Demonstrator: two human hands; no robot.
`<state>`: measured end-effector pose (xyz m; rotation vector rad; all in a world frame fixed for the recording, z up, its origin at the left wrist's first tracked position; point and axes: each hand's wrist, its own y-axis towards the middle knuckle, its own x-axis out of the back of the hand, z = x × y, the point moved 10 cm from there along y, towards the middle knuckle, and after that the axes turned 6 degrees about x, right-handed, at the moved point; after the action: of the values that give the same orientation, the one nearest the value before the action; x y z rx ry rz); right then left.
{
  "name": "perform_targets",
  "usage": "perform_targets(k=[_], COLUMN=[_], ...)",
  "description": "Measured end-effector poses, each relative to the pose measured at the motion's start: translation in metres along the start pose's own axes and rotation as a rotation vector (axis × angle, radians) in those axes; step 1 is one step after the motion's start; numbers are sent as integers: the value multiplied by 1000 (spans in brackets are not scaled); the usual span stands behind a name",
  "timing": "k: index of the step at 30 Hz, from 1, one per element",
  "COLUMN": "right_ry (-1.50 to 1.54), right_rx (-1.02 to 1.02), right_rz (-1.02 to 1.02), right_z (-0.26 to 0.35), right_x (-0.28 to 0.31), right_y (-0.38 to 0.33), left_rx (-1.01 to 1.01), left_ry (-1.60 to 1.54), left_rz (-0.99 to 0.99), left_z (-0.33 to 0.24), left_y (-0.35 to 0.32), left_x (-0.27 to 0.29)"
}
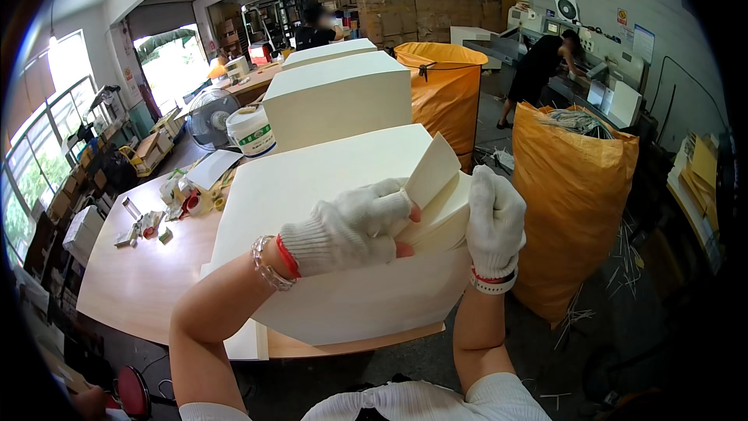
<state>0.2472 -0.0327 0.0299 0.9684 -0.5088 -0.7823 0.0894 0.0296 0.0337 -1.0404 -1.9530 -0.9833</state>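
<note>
A tall stack of cream-white paper sheets (312, 168) lies in front of me on the table. Its right corner is bent up and fanned, with one thicker flap of sheets (432, 168) folded back and thinner leaves curving beneath. My left hand (351, 222), in a white knit glove with bare fingertips showing, is closed around the raised sheets near that corner. At the right edge of the stack my right hand (496, 222), gloved too, is closed against the ends of the fanned sheets. Its fingertips are turned from view.
More paper stacks (339, 97) stand behind, beside a white bucket (251, 132) and a fan (213, 118). Small tubs and tools (187, 196) lie on the table (132, 281) at left. Orange sacks (573, 210) of paper strips stand at right. Two people (538, 70) work farther back.
</note>
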Motion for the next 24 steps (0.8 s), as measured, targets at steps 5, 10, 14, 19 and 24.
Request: perform_targets(k=[5, 10, 14, 19, 24], right_ry=[5, -9, -2, 31, 22], right_rx=[15, -10, -19, -34, 38], right_rz=[1, 0, -2, -2, 33], right_z=[3, -1, -1, -3, 2], right_x=[1, 2, 1, 1, -1], right_y=[3, 0, -1, -1, 1], left_rx=[19, 58, 76, 47, -51], left_ry=[44, 2, -2, -4, 0], left_rz=[-56, -16, -15, -36, -102], left_z=[2, 6, 7, 9, -4], left_y=[-1, 0, -2, -2, -3], left_x=[1, 0, 2, 3, 10])
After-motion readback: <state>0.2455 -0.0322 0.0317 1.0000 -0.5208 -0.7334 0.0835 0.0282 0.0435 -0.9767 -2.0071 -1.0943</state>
